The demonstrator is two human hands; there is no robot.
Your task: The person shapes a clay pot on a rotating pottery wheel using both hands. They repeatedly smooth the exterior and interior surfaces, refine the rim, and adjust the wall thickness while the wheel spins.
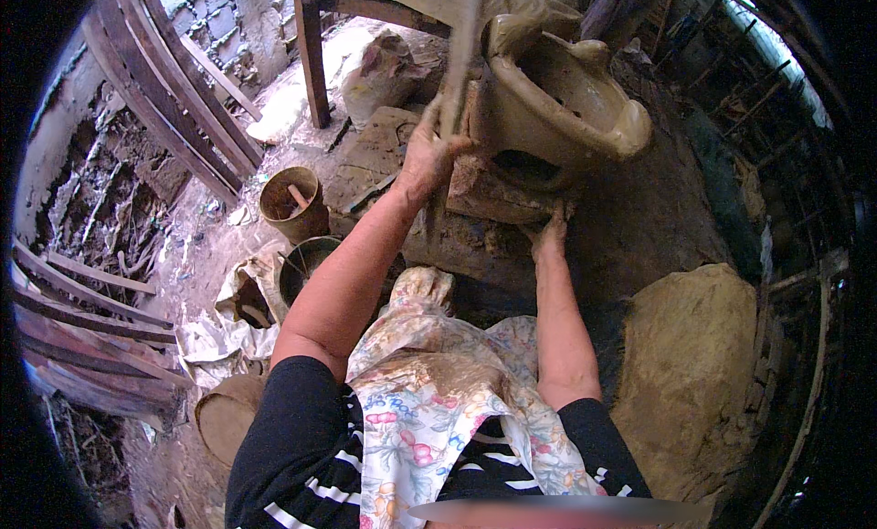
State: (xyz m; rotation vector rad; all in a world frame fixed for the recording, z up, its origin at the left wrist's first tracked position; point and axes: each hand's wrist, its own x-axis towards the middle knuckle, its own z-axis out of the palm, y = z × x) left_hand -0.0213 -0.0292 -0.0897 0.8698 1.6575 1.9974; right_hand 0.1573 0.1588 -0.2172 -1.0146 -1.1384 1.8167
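A wet clay stove (557, 90) with a wide basin-like top, raised knobs on its rim and a dark opening low in its side stands in front of me. It rests on a clay-smeared block (493, 193). My left hand (435, 156) is closed round a long flat wooden stick (464, 54), held upright just left of the stove and blurred along its upper part. Below the stove, my right hand (549, 233) grips the front right corner of the block; some of its fingers are hidden.
To the left stand a brown bucket (290, 220) with a handle inside, a dark basin (311, 255) and a crumpled white sack (219, 346). A large clay mound (690, 346) lies at my right. Wooden planks (164, 90) lean at the far left; a wooden table leg (312, 68) stands behind.
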